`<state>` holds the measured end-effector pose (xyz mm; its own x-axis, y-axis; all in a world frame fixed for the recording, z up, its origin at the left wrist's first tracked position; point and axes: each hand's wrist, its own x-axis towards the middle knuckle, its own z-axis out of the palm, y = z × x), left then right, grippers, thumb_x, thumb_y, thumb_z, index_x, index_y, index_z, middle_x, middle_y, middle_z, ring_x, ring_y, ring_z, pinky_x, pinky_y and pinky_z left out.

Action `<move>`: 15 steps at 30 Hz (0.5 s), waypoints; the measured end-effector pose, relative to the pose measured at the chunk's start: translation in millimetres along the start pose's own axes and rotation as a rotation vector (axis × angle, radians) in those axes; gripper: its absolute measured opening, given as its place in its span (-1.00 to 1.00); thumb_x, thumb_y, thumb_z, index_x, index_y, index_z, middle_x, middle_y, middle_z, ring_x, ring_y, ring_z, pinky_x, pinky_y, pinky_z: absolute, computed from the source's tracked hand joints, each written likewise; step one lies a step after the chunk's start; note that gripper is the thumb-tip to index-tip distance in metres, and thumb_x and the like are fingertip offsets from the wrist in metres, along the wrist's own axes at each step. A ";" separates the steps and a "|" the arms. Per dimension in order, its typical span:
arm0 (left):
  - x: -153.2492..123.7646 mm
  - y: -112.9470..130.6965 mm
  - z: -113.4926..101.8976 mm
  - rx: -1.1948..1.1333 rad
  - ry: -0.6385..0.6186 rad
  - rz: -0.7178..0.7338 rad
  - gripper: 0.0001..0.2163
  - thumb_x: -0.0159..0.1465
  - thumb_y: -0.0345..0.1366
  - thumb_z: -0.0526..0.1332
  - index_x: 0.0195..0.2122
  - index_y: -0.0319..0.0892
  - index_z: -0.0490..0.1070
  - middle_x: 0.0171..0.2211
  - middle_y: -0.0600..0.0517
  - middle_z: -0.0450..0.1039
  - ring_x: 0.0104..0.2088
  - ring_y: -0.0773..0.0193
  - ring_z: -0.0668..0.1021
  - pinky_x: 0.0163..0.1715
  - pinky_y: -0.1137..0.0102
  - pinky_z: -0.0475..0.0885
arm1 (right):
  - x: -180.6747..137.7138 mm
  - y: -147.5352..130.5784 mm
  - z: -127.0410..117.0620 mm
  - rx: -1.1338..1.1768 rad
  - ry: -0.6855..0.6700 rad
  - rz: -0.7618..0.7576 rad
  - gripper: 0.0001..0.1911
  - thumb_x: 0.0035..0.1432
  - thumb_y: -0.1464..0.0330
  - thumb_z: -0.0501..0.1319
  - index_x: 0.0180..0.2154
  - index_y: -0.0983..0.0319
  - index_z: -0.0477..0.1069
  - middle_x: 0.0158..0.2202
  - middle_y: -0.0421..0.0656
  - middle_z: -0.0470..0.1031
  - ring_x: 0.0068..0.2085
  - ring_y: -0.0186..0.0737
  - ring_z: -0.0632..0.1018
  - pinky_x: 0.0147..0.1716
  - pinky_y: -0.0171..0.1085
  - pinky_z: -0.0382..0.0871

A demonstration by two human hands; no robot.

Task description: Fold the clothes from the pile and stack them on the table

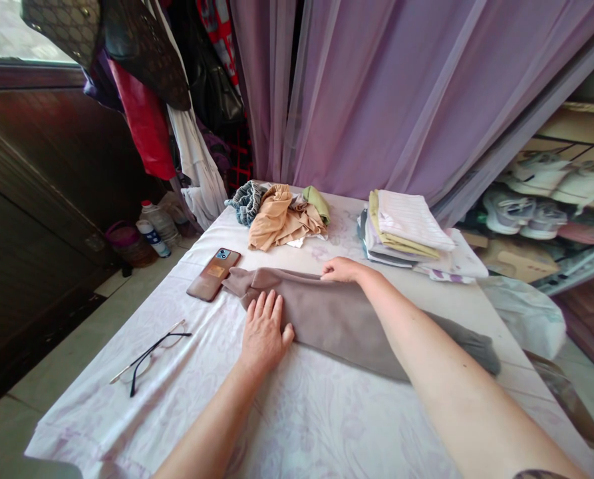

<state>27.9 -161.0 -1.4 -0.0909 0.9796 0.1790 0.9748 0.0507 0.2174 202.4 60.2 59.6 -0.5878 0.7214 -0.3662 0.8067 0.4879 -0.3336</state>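
Note:
A long grey-brown garment [346, 326], perhaps trousers, lies folded lengthwise across the table. Its left end is bunched, and its narrower right end passes behind my right forearm. My left hand [267, 332] rests flat near the left end, fingers stretched out and nothing gripped. At the garment's far edge, my right hand [344, 269] is closed with curled fingers, pinching the cloth. Just beyond the left end lies a brown phone [213, 274], back side up, close to the fabric.
Eyeglasses [151, 352] lie on the patterned tablecloth [326, 426] at left. A crumpled clothes pile [277, 223] sits at the back, with a folded stack [406, 226] to its right. Behind hangs a purple curtain [376, 86]. A shoe rack [551, 193] stands at right.

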 end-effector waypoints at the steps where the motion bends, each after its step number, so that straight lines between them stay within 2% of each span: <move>1: -0.1 -0.1 -0.1 0.005 -0.007 -0.001 -0.46 0.27 -0.17 0.12 0.27 -0.20 0.24 0.32 -0.12 0.19 0.33 -0.06 0.20 0.30 0.04 0.11 | -3.5 9.3 -0.4 0.001 0.013 0.019 -0.87 0.02 0.36 0.26 -0.37 0.21 0.59 -0.41 -0.23 0.58 -0.37 -0.28 0.51 -0.43 -0.39 0.25; 5: -0.2 0.5 -2.3 0.031 -0.025 -0.003 -0.46 0.27 -0.18 0.13 0.27 -0.22 0.25 0.32 -0.14 0.20 0.33 -0.07 0.20 0.30 0.04 0.10 | -8.6 27.5 4.9 0.006 0.091 0.046 -0.83 0.10 0.35 0.20 -0.34 0.23 0.57 -0.34 -0.18 0.58 -0.31 -0.27 0.50 -0.37 -0.38 0.23; 10: 5.0 6.6 -12.2 0.052 -0.066 -0.032 -0.48 0.26 -0.20 0.13 0.25 -0.19 0.27 0.30 -0.11 0.23 0.31 -0.04 0.22 0.29 0.07 0.12 | -10.6 35.2 14.7 0.039 0.106 -0.002 -0.70 0.17 0.15 0.16 -0.37 0.22 0.54 -0.41 -0.20 0.55 -0.36 -0.28 0.46 -0.42 -0.38 0.17; 15: 16.9 16.2 -19.7 0.060 -0.080 -0.067 -0.52 0.28 -0.19 0.11 0.22 -0.13 0.30 0.29 -0.09 0.24 0.30 -0.02 0.24 0.27 0.00 0.13 | -22.5 41.3 31.6 0.054 0.300 0.036 -0.62 0.27 0.16 0.04 -0.38 0.20 0.52 -0.40 -0.16 0.57 -0.36 -0.25 0.47 -0.42 -0.35 0.16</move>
<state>38.1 -147.5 24.1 -0.1419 0.9860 0.0879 0.9777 0.1257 0.1685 247.0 48.6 26.5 -0.5080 0.8545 -0.1081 0.8173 0.4386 -0.3738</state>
